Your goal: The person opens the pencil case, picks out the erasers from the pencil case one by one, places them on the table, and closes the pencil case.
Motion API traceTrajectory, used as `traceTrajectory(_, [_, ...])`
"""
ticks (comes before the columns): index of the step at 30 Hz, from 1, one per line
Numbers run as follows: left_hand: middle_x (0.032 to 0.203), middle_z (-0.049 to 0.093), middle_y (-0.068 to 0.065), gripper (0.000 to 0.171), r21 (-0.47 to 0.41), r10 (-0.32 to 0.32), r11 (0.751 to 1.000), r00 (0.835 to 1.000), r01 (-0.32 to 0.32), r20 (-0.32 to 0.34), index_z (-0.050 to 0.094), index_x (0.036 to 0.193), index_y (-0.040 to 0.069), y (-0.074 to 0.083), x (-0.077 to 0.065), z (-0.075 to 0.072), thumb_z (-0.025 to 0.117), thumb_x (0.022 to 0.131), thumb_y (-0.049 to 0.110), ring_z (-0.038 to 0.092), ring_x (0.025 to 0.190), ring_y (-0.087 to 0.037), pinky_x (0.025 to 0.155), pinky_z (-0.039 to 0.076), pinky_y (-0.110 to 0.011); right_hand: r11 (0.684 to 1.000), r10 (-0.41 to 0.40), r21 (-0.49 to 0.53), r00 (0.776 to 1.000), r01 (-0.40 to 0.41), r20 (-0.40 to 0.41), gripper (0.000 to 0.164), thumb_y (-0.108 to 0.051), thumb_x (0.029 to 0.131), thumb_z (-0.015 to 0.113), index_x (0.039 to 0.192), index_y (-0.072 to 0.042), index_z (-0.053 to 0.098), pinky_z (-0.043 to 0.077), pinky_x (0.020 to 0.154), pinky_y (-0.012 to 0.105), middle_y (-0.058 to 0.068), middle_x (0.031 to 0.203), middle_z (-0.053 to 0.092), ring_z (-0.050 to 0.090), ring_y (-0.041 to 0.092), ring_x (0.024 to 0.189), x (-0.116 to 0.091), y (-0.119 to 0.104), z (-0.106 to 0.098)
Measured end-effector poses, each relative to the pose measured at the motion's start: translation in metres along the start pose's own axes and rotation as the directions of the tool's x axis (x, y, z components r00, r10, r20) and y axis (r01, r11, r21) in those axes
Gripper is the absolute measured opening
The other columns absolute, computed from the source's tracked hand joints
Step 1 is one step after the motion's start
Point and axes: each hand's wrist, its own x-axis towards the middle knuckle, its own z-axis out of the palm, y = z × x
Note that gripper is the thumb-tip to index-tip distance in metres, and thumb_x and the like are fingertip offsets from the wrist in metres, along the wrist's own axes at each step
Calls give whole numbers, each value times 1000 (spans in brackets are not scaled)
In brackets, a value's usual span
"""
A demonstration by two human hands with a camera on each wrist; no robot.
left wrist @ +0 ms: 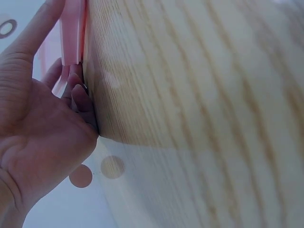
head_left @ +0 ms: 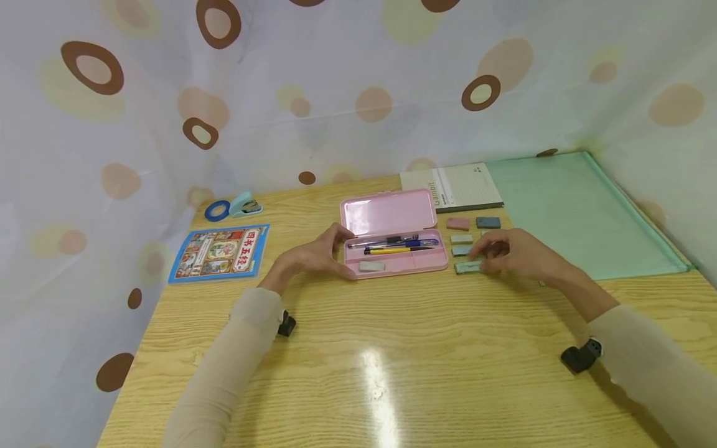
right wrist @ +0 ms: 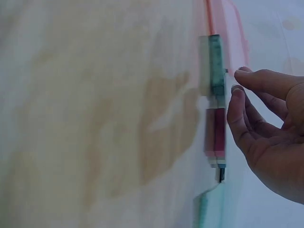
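Observation:
An open pink pencil case [head_left: 400, 269] stands on the wooden table, its lid tipped back. Inside it lie several pens [head_left: 392, 249] and a pale grey eraser-like block [head_left: 372, 266]. My left hand [head_left: 316, 252] holds the case's left end, thumb at the front corner and fingers at the back. To the right of the case, my right hand [head_left: 512, 252] hovers with bent fingers right over a green block [head_left: 467, 267]. In the right wrist view, thumb and forefinger tips are close together beside this block [right wrist: 216, 64], with nothing seen between them.
Several more small blocks lie behind the right hand, among them a pink one [head_left: 458, 223] and a dark blue one [head_left: 488, 222]. A notebook [head_left: 470, 186] and a green mat [head_left: 582, 218] lie beyond. At left are a picture book [head_left: 220, 252], blue tape [head_left: 216, 211] and a light-blue stapler-like item [head_left: 244, 204].

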Motion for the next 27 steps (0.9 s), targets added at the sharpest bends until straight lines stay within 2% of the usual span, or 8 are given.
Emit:
traceTrajectory(4, [141,42,-9,91,8,-13,1000,1000,13,-8,34,146,12,0,0,0,93,78,24,39,125,-27,112,33,-42,1000,2,-12,1000,-2,-17,24,-10,98,72,121,-5,73,53,75,31,14,115,70,62,21,89,6,-9,0])
traceTrajectory(7, [143,41,-9,91,9,-24,1000,1000,24,-8,34,146,12,0,0,-1,93,78,24,39,127,-27,115,32,-43,1000,-4,-4,1000,4,-2,26,-13,98,74,123,-5,72,53,77,31,14,120,70,62,22,92,17,-18,9])
traceTrajectory(11, [144,40,-11,90,-5,-20,1000,1000,20,3,34,147,10,0,0,0,92,79,23,38,129,-29,117,30,-45,999,-26,-26,1000,27,15,25,-10,96,75,121,-5,74,52,79,31,12,118,69,61,23,94,35,-35,31])
traceTrajectory(19, [143,41,-10,90,18,-14,1000,1000,14,2,34,147,10,-1,1,0,91,79,26,38,127,-28,113,33,-44,980,-167,-92,982,174,86,25,-7,93,76,118,-6,75,51,88,39,8,115,74,63,23,98,74,-71,83])
traceTrajectory(23, [142,42,-10,90,20,-6,1000,1000,6,0,34,146,10,-1,1,-1,91,79,27,39,127,-27,112,33,-43,977,-158,-126,980,174,123,32,-4,89,77,121,-5,75,52,87,37,8,114,74,64,21,97,86,-83,103])
traceTrajectory(27, [141,43,-9,90,10,2,1000,1000,-2,-3,35,146,11,-1,1,-1,93,78,26,40,126,-27,110,34,-43,977,-116,-164,987,133,108,31,-4,88,76,118,-4,76,51,81,34,7,109,75,61,18,89,92,-92,117])
